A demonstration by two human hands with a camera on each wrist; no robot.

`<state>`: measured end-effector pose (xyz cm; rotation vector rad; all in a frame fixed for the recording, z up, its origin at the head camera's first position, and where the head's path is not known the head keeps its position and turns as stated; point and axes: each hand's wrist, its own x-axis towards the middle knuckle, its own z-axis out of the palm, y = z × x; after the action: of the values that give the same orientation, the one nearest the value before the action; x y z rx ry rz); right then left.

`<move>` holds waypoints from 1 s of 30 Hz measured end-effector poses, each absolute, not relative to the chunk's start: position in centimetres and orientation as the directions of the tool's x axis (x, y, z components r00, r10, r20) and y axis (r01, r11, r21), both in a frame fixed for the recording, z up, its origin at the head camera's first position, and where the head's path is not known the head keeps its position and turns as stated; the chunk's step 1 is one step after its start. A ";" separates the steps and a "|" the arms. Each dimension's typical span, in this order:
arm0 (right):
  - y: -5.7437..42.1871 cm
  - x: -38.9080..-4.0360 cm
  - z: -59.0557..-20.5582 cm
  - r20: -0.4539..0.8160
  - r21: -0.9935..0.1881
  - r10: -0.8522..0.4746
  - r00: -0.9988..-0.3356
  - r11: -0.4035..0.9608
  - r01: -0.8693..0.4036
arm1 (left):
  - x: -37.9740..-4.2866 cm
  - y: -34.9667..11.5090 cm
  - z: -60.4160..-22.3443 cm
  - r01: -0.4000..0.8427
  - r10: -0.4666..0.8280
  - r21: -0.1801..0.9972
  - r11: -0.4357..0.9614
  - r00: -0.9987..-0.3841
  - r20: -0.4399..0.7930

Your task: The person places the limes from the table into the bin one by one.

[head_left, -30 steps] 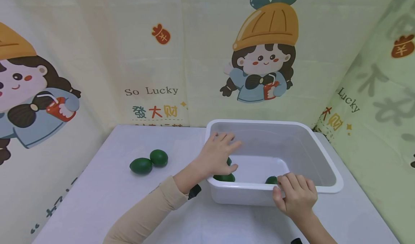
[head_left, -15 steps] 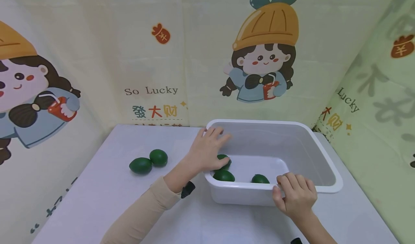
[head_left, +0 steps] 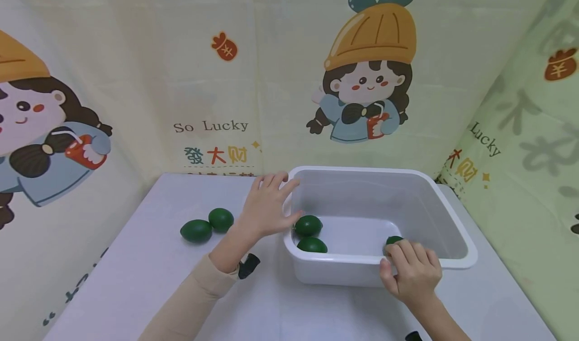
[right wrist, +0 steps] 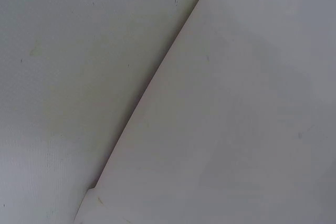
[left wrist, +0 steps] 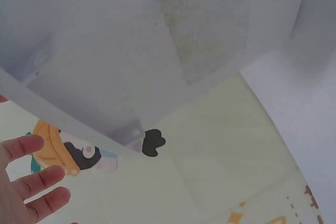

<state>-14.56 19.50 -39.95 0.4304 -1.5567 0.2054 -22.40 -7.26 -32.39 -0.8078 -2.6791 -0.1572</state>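
A white plastic tub (head_left: 344, 259) stands on the table. Two dark green limes lie together at its left end, the farther lime (head_left: 308, 226) and the nearer lime (head_left: 312, 245). A third lime (head_left: 394, 240) shows partly behind my right hand (head_left: 415, 273), whose fingers are curled over the tub's front rim with the thumb outside. My left hand (head_left: 267, 205) hovers beside the tub's left rim, fingers spread and holding nothing. In the left wrist view, the fingers (left wrist: 44, 179) are apart from the tub wall (left wrist: 105, 66). The right wrist view does not show the hand.
Two more limes touch each other on the table left of my left hand: the left lime (head_left: 196, 231) and the right lime (head_left: 220, 220). A printed cloth (head_left: 280, 79) hangs behind and at both sides of the white table (head_left: 135, 280).
My left hand has moved left, from over the tub to outside its left rim. The loose lime in the tub has rolled left, then back right. The right hand stays on the rim.
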 end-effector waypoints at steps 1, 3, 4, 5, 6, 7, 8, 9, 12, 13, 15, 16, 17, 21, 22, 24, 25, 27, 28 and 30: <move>19.5 -14.6 -39.9 0.990 0.136 -0.141 0.017 0.909 -0.393 | -22.4 -7.5 -32.4 0.552 0.509 0.021 0.834 -0.783 0.358; 19.5 -14.6 -39.9 0.990 0.139 -0.141 0.024 0.908 -0.395 | -22.4 -8.0 -32.6 0.550 0.496 0.043 0.834 -0.782 0.378; 19.5 -14.6 -39.9 0.990 0.140 -0.141 0.026 0.908 -0.396 | -22.4 -8.2 -32.6 0.550 0.491 0.050 0.834 -0.780 0.389; 19.5 -14.7 -40.0 0.990 0.141 -0.142 0.027 0.908 -0.396 | -22.5 -8.4 -32.7 0.549 0.486 0.055 0.834 -0.778 0.398; 19.5 -14.7 -40.0 0.989 0.142 -0.143 0.027 0.908 -0.394 | -22.5 -8.7 -32.8 0.546 0.479 0.063 0.835 -0.778 0.406; 19.6 -14.7 -40.0 0.989 0.143 -0.143 0.028 0.908 -0.394 | -22.5 -8.9 -32.9 0.543 0.472 0.067 0.837 -0.780 0.411; 19.6 -14.7 -40.0 0.989 0.143 -0.144 0.027 0.908 -0.393 | -22.5 -9.1 -33.0 0.537 0.464 0.072 0.841 -0.783 0.414; 19.6 -14.7 -40.0 0.989 0.144 -0.145 0.028 0.908 -0.393 | -22.5 -9.3 -33.1 0.530 0.456 0.078 0.844 -0.788 0.415; 19.6 -14.7 -40.1 0.989 0.145 -0.146 0.028 0.909 -0.391 | -22.4 -10.0 -33.4 0.505 0.428 0.094 0.858 -0.804 0.412; 19.6 -14.7 -40.1 0.989 0.145 -0.145 0.030 0.909 -0.392 | -22.4 -10.2 -33.4 0.497 0.420 0.099 0.862 -0.809 0.411; 19.6 -14.7 -40.1 0.989 0.145 -0.145 0.030 0.909 -0.391 | -22.3 -10.7 -33.6 0.483 0.403 0.111 0.868 -0.819 0.409; 19.7 -14.7 -40.1 0.989 0.144 -0.145 0.027 0.909 -0.390 | -22.3 -10.9 -33.7 0.476 0.396 0.115 0.872 -0.823 0.408; 19.7 -14.7 -40.1 0.989 0.144 -0.146 0.024 0.910 -0.389 | -22.3 -11.1 -33.8 0.469 0.389 0.118 0.875 -0.827 0.406; 19.7 -14.7 -40.1 0.989 0.144 -0.148 0.018 0.910 -0.388 | -22.3 -12.0 -34.3 0.445 0.364 0.124 0.887 -0.839 0.404; 19.7 -14.7 -40.1 0.989 0.143 -0.149 0.017 0.910 -0.389 | -22.4 -12.2 -34.5 0.439 0.358 0.125 0.890 -0.841 0.405; 19.7 -14.7 -40.1 0.989 0.143 -0.148 0.018 0.909 -0.391 | -22.4 -12.6 -34.7 0.427 0.342 0.135 0.894 -0.846 0.409; 19.7 -14.7 -40.1 0.989 0.143 -0.148 0.018 0.909 -0.391 | -22.4 -12.8 -34.8 0.420 0.335 0.137 0.897 -0.849 0.409; 19.7 -14.6 -40.1 0.989 0.143 -0.147 0.019 0.909 -0.392 | -22.3 -13.3 -35.0 0.406 0.319 0.144 0.902 -0.854 0.410; 19.6 -14.6 -40.1 0.989 0.143 -0.146 0.022 0.909 -0.392 | -22.3 -13.4 -35.2 0.401 0.313 0.145 0.904 -0.856 0.411; 19.6 -14.6 -40.0 0.989 0.143 -0.143 0.028 0.909 -0.391 | -22.2 -13.8 -35.3 0.390 0.305 0.144 0.909 -0.861 0.408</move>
<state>-14.65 19.57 -39.96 0.4316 -1.5460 0.2003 -22.23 -13.79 -35.32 -0.5089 -2.6898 -0.3128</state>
